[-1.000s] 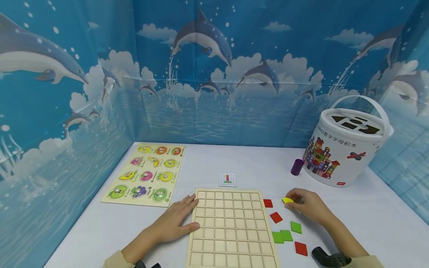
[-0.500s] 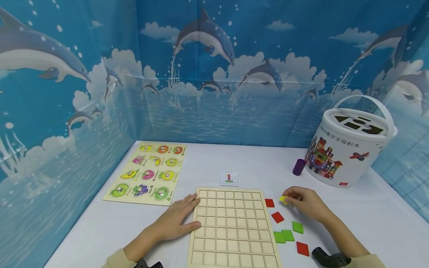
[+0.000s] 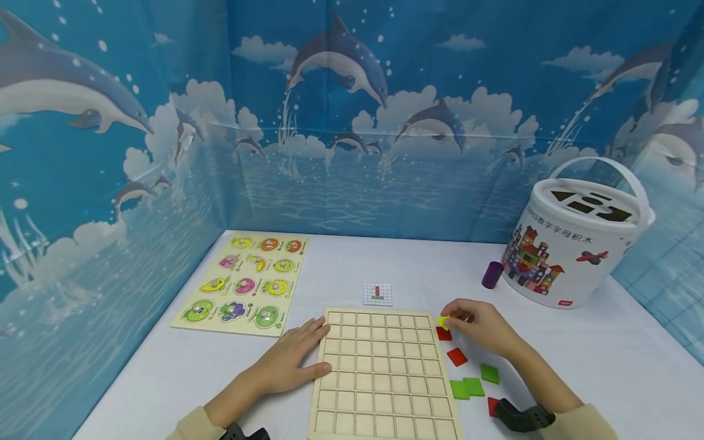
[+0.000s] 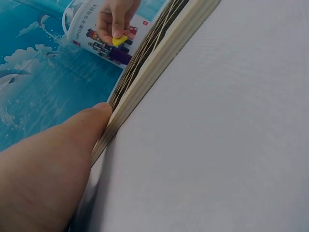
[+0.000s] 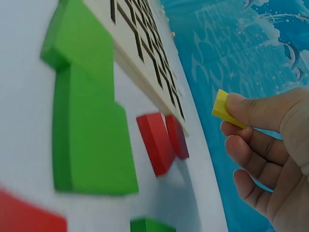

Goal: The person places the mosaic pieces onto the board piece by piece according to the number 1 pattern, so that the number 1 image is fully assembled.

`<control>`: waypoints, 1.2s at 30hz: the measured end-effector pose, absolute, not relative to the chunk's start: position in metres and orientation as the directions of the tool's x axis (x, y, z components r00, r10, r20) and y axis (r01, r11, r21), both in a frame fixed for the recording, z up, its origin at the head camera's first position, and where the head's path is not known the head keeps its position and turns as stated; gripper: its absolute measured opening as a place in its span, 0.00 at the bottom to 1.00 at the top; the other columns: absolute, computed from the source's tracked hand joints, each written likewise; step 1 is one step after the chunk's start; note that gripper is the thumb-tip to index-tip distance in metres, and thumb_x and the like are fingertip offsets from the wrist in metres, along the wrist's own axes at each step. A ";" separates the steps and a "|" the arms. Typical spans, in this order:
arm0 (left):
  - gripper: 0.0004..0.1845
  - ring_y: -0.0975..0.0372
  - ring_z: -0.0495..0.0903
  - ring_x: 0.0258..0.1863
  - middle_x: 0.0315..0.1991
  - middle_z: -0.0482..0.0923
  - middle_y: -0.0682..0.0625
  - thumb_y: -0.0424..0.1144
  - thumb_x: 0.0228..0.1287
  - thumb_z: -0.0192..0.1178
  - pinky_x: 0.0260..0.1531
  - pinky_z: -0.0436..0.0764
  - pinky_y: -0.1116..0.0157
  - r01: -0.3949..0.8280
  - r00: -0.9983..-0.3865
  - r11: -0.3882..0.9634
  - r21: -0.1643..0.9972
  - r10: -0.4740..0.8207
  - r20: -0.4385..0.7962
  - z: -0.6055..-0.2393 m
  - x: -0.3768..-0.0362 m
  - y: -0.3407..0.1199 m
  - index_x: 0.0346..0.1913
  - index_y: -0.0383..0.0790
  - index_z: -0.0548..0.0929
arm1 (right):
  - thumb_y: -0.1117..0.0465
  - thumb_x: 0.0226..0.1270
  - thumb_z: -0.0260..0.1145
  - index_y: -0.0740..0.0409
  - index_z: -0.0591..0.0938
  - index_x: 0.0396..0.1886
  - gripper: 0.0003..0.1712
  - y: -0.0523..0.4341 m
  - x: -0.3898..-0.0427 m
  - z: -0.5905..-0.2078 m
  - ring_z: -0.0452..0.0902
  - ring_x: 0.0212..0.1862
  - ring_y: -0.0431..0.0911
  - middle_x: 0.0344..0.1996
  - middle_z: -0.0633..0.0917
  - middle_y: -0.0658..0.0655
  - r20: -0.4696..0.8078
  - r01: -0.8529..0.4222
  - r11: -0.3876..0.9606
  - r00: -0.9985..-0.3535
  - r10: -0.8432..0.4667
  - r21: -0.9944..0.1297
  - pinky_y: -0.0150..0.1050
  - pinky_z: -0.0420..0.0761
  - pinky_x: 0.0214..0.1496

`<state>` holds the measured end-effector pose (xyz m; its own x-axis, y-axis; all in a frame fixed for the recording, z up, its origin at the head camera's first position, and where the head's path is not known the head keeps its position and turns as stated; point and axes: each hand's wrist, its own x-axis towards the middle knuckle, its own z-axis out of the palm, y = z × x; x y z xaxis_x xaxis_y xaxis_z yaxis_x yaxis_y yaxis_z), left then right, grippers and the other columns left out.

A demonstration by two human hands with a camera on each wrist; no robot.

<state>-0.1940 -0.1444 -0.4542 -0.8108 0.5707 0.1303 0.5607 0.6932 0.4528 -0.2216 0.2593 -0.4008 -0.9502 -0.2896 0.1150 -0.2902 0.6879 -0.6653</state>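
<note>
Counter [image 3: 352,263] white, boxed in by blue dolphin backdrop [image 3: 352,122] on three sides; white bucket [image 3: 572,244] with handle and shape-cut lid stands far right, purple cylinder [image 3: 492,274] just beside its base; fruit peg puzzle [image 3: 244,284] lies flat far left; wooden grid board [image 3: 382,373] sits centre front, all cells bare, small pattern card [image 3: 377,294] just beyond its far edge.

Left hand [image 3: 288,363] lies flat on counter, fingers straight, fingertips against board's left edge; left wrist view confirms thumb [image 4: 91,118] touching board side; grip spread, holding nothing.

Right hand [image 3: 481,327] is raised just off board's far right corner; grip pinching yellow tile [image 3: 443,321] between thumb and fingertips; right wrist view shows tile [image 5: 224,108] clear of the counter, tilted, above the red pieces.

Loose tiles on counter right of board: two red tiles [image 3: 457,357] near the hand, one partly under it; three green tiles [image 3: 473,384] nearer the front, two of them touching; another red tile [image 3: 492,405] at front, partly hidden by black wrist strap [image 3: 522,418].
</note>
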 end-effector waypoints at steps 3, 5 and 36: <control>0.41 0.52 0.50 0.75 0.76 0.52 0.46 0.64 0.67 0.52 0.71 0.51 0.46 0.558 -0.812 0.692 0.457 0.570 0.127 -0.453 -0.194 -0.144 0.75 0.42 0.61 | 0.62 0.65 0.68 0.56 0.84 0.40 0.05 0.251 -0.222 -0.400 0.73 0.34 0.46 0.29 0.81 0.47 0.126 -0.312 0.674 -0.942 -0.311 -0.669 0.34 0.77 0.35; 0.41 0.52 0.50 0.75 0.76 0.52 0.46 0.63 0.67 0.52 0.71 0.51 0.46 0.554 -0.814 0.693 0.461 0.567 0.126 -0.453 -0.194 -0.144 0.75 0.42 0.61 | 0.62 0.65 0.69 0.55 0.84 0.39 0.05 0.245 -0.223 -0.399 0.74 0.34 0.46 0.29 0.81 0.47 0.129 -0.322 0.664 -0.937 -0.324 -0.674 0.34 0.77 0.35; 0.40 0.49 0.52 0.74 0.76 0.54 0.44 0.63 0.68 0.51 0.69 0.54 0.43 0.569 -0.804 0.675 0.469 0.578 0.143 -0.451 -0.193 -0.144 0.74 0.41 0.62 | 0.63 0.67 0.67 0.53 0.85 0.39 0.03 0.152 -0.242 -0.405 0.71 0.27 0.40 0.29 0.80 0.44 0.110 -0.477 0.517 -0.802 -0.587 -0.711 0.33 0.76 0.29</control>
